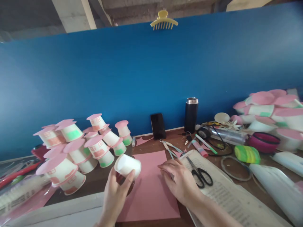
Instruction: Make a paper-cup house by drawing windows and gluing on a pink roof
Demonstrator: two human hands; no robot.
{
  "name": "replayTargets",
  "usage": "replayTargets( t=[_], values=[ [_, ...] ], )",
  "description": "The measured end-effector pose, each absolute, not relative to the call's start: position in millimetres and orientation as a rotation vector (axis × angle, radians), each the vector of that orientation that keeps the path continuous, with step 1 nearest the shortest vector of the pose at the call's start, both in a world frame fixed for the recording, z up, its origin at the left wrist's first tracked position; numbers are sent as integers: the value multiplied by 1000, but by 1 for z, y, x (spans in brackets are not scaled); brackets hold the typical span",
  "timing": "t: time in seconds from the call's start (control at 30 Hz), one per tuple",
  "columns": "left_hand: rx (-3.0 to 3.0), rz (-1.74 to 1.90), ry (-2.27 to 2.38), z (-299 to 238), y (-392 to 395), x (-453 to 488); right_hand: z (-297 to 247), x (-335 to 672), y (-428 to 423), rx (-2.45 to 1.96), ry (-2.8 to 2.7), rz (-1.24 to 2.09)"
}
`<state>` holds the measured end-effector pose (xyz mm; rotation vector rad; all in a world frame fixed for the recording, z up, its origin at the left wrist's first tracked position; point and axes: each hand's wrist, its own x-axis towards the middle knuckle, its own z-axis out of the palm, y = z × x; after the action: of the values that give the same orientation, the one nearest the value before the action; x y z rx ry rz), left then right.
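Note:
My left hand (118, 189) is closed around a small white paper cup (129, 166), which is tilted on its side above the pink paper sheet (151, 201). Over the right part of that sheet is my right hand (177, 179), with thumb and fingertips drawn close together. Anything between those fingertips is hidden or too small to make out. Just right of this hand, black-handled scissors (201, 175) lie on a printed paper (220, 192).
Decorated stacked cups with pink tops (97, 146) stand at left. More pink-topped cups (267, 110) pile up at right. A phone (158, 126) and a black flask (191, 115) stand before the blue partition (118, 78). A glue stick (199, 148) and pliers (168, 148) lie behind the sheet.

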<state>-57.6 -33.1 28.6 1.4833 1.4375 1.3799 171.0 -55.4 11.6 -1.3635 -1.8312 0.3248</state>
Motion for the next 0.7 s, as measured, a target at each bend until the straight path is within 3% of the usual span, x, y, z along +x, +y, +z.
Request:
replayTargets(
  t=[0.17,0.4,0.7],
  values=[
    [1549,1570,1601,15,-24,-75,18,168,-58,-1379,-1943,281],
    [1707,1518,1695,19,-26,-75,19,161,-64,-1508,-2055,248],
    [1764,1501,1719,20,-27,-76,17,159,-69,-1395,-2240,494]
  ],
)
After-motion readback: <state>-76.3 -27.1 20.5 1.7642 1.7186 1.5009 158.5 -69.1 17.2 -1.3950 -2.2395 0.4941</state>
